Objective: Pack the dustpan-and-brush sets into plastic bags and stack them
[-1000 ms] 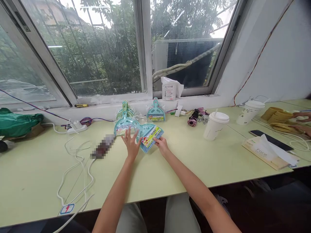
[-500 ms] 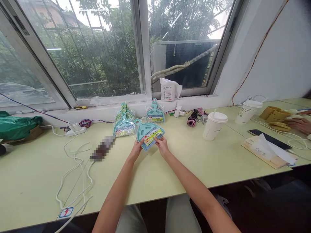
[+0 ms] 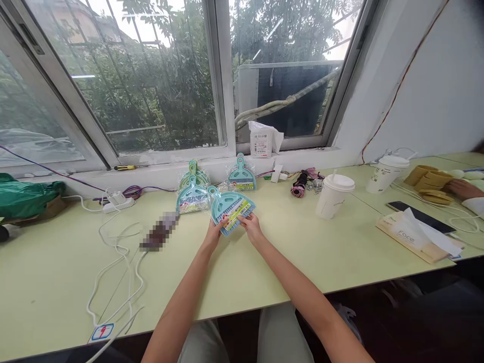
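Note:
Between my two hands is a teal mini dustpan and brush set [image 3: 227, 203] with blue bristles and a yellow label, its handle tilted up and to the left. My left hand [image 3: 215, 233] grips its lower left edge. On the lower right side, my right hand [image 3: 251, 225] pinches the set near the label. Just behind stands a stack of wrapped dustpan sets [image 3: 192, 194], blue in front and green behind. Another wrapped stack of teal dustpan sets [image 3: 241, 174] leans by the window wall.
On the right are a white lidded cup [image 3: 334, 196], a second cup [image 3: 387, 174], a tissue pack [image 3: 418, 237], a black phone [image 3: 419, 217] and tape rolls [image 3: 431, 181] by another person's hand [image 3: 463, 188]. White cables [image 3: 130, 272] and a power strip [image 3: 119, 203] lie left.
The held dustpan set has shifted very slightly, with its label turned a bit more toward me. The other person's hand at the far right has moved nearer the tape rolls.

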`<state>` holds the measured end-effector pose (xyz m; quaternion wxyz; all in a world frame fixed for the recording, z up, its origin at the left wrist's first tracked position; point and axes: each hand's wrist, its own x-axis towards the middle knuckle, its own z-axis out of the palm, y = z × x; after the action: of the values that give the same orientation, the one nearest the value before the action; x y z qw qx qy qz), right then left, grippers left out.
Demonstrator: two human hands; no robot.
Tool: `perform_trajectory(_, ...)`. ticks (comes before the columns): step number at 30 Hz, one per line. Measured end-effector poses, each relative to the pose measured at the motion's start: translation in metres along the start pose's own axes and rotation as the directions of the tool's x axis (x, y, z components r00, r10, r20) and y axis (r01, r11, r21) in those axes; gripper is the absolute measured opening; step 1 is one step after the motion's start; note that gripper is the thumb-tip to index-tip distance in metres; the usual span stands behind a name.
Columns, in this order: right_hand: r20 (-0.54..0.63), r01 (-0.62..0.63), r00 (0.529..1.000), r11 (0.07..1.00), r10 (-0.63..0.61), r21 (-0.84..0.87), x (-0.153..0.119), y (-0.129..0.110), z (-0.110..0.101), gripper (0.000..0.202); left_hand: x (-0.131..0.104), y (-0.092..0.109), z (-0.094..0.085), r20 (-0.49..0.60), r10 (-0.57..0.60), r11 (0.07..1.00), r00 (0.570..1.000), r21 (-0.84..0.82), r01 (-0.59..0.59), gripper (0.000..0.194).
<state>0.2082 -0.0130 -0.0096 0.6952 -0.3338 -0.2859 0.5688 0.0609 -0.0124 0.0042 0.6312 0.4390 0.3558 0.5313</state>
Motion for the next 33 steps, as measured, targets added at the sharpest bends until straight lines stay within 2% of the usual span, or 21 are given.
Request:
perform_trajectory(2, -0.057, 0.023, 0.998, 1.0, -0.022, 0.018, 0.001, 0.001, 0.0, 0.036, -0.003, -0.003, 0.006, 0.038, -0.008, 1.0, 0.999, -0.011, 0.009, 0.066)
perform_trajectory(4, -0.107, 0.047, 0.993, 0.998, -0.044, 0.031, 0.002, 0.001, 0.0, 0.034, -0.005, -0.006, 0.011, 0.123, -0.06, 0.998, 0.991, -0.008, 0.062, 0.064)
perform_trajectory(7, -0.13, 0.07, 0.989, 0.997, -0.064, 0.045, 0.004, -0.003, 0.0, 0.035, -0.001, -0.007, 0.013, 0.215, -0.128, 0.99, 0.968, -0.032, 0.138, 0.058)
perform_trajectory(8, -0.129, 0.073, 0.989, 0.996, -0.066, 0.046, 0.003, -0.003, 0.0, 0.036, 0.001, -0.007, 0.012, 0.195, -0.109, 0.991, 0.975, -0.06, 0.123, 0.057)
perform_trajectory(10, -0.116, 0.071, 0.991, 0.997, -0.066, 0.037, 0.003, -0.004, 0.0, 0.037, 0.006, -0.007, 0.008, 0.089, -0.039, 0.994, 0.995, -0.101, 0.048, 0.057)
perform_trajectory(12, -0.111, 0.067, 0.992, 0.998, -0.066, 0.011, 0.002, -0.002, 0.001, 0.037, 0.008, -0.008, 0.005, -0.004, 0.0, 0.996, 1.0, -0.085, 0.0, 0.059)
perform_trajectory(15, -0.112, 0.08, 0.99, 0.996, -0.083, -0.028, 0.001, 0.002, 0.0, 0.036, 0.004, -0.012, 0.005, -0.016, -0.038, 0.999, 0.999, -0.036, 0.038, 0.064)
perform_trajectory(19, -0.103, 0.094, 0.99, 0.994, -0.099, -0.058, 0.006, 0.007, -0.001, 0.039, 0.0, -0.015, 0.008, -0.037, -0.052, 0.999, 0.998, 0.003, 0.052, 0.056)
perform_trajectory(21, -0.057, 0.053, 0.997, 0.995, -0.058, -0.082, 0.012, 0.006, -0.004, 0.038, 0.002, -0.013, 0.006, -0.098, -0.051, 0.999, 0.994, 0.014, 0.052, 0.052)
perform_trajectory(23, 0.053, -0.053, 0.996, 0.98, 0.065, -0.194, 0.018, -0.001, -0.011, 0.028, 0.007, -0.008, -0.001, -0.172, -0.065, 0.998, 0.983, -0.002, 0.066, 0.049)
perform_trajectory(25, 0.108, -0.09, 0.983, 0.903, 0.148, -0.42, 0.023, -0.014, -0.022, 0.021, 0.011, -0.001, -0.011, -0.234, -0.084, 0.996, 0.969, -0.037, 0.077, 0.051)
perform_trajectory(26, 0.111, -0.028, 0.988, 0.838, 0.106, -0.545, 0.025, -0.022, -0.027, 0.02, 0.013, 0.004, -0.017, -0.258, -0.09, 0.995, 0.962, -0.056, 0.078, 0.053)
perform_trajectory(27, 0.13, 0.083, 0.991, 0.749, 0.005, -0.658, 0.025, -0.029, -0.033, 0.021, 0.014, 0.008, -0.022, -0.278, -0.098, 0.994, 0.956, -0.075, 0.08, 0.055)
perform_trajectory(28, 0.19, 0.223, 0.974, 0.63, -0.12, -0.744, 0.025, -0.036, -0.037, 0.03, 0.015, 0.012, -0.027, -0.292, -0.112, 0.992, 0.95, -0.094, 0.088, 0.056)
perform_trajectory(29, 0.289, 0.364, 0.931, 0.492, -0.223, -0.791, 0.024, -0.04, -0.04, 0.044, 0.014, 0.015, -0.031, -0.296, -0.134, 0.988, 0.946, -0.118, 0.103, 0.056)
perform_trajectory(30, 0.408, 0.485, 0.872, 0.359, -0.272, -0.797, 0.023, -0.043, -0.042, 0.06, 0.013, 0.018, -0.033, -0.289, -0.165, 0.981, 0.943, -0.144, 0.127, 0.054)
perform_trajectory(31, 0.513, 0.573, 0.816, 0.256, -0.268, -0.778, 0.022, -0.044, -0.042, 0.071, 0.012, 0.02, -0.035, -0.276, -0.202, 0.973, 0.94, -0.168, 0.159, 0.052)
perform_trajectory(32, 0.583, 0.628, 0.775, 0.19, -0.243, -0.755, 0.022, -0.043, -0.041, 0.074, 0.011, 0.022, -0.035, -0.257, -0.239, 0.963, 0.936, -0.188, 0.195, 0.05)
perform_trajectory(33, 0.619, 0.655, 0.753, 0.155, -0.225, -0.74, 0.021, -0.04, -0.039, 0.069, 0.009, 0.023, -0.034, -0.237, -0.272, 0.953, 0.933, -0.198, 0.227, 0.048)
